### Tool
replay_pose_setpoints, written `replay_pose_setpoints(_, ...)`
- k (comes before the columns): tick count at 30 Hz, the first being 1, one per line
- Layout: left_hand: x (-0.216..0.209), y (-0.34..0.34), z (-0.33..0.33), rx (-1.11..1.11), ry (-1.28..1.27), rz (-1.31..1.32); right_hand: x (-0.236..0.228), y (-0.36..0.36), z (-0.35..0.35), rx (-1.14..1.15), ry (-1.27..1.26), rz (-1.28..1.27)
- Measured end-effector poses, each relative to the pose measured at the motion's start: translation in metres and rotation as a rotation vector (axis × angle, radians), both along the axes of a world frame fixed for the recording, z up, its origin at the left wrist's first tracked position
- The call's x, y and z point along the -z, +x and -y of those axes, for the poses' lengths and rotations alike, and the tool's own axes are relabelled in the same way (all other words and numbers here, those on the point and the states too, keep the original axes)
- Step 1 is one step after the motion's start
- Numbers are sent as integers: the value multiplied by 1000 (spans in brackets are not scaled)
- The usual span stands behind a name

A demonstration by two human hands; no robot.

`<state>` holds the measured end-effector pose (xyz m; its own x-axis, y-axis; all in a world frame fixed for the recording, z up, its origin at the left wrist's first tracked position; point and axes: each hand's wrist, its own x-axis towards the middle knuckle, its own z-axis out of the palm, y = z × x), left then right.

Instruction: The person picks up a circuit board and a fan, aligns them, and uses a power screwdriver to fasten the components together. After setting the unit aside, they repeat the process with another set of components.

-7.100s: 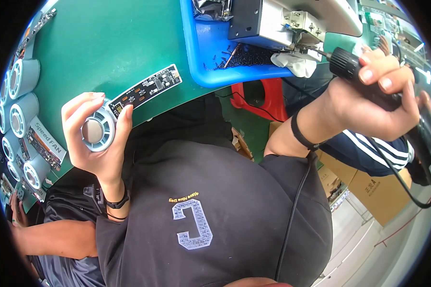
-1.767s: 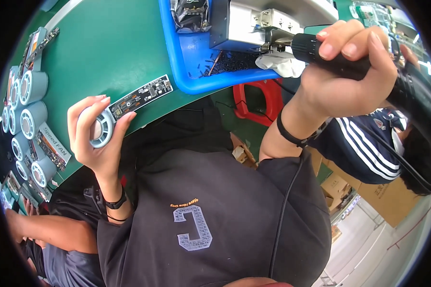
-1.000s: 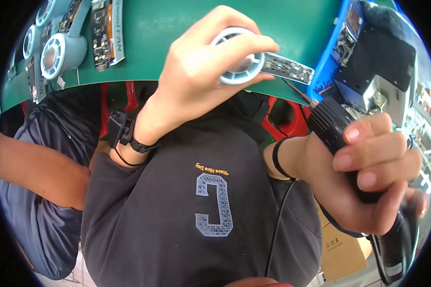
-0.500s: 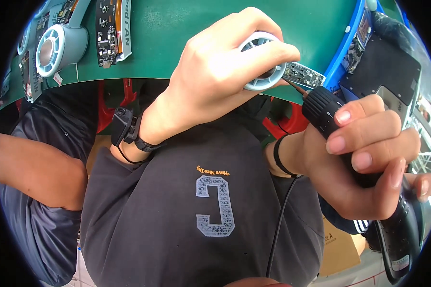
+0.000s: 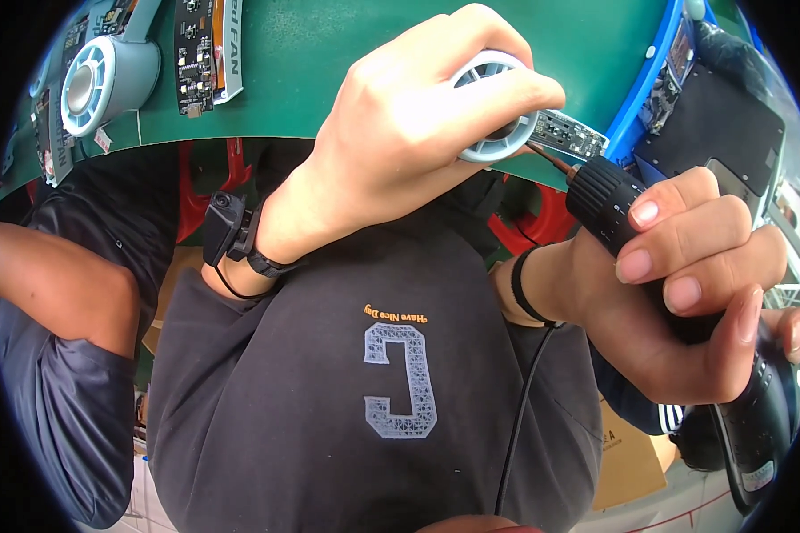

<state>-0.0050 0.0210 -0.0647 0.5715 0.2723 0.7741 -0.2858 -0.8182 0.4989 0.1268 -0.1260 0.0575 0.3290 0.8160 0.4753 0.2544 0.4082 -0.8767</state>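
Note:
My left hand (image 5: 418, 115) is closed around a light-blue handheld fan (image 5: 486, 153), its round slatted head showing between thumb and fingers. From the fan's right side sticks out a strip of circuit board (image 5: 571, 135). In my right hand (image 5: 684, 258) is a black electric screwdriver (image 5: 603, 197), its fingers wrapped over the body. The thin bit points up and left, its tip at the fan's side by the board. Whether the tip sits in a screw is hidden.
On the green table (image 5: 284, 71) at the left lies another light-blue fan (image 5: 107, 84), beside a circuit board (image 5: 195, 62) and a fan handle shell (image 5: 228, 53). A blue-rimmed tray (image 5: 646, 75) stands at the right. Another person's arm (image 5: 58, 284) is at the left; red stools (image 5: 542, 218) show below.
Both hands, with the fan and screwdriver, have shifted very slightly right. The bit stays at the fan's side. The neighbouring person's arm has moved a little left.

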Motion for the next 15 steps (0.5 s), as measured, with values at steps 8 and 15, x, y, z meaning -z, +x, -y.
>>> replay_pose_setpoints(8, 8, 6, -9, -42, 211, 118, 4, 2, -6, -1, 0, -20)
replay_pose_setpoints(15, 20, 7, -20, -94, 392, 213, 8, -12, -14, -19, 121, 65)
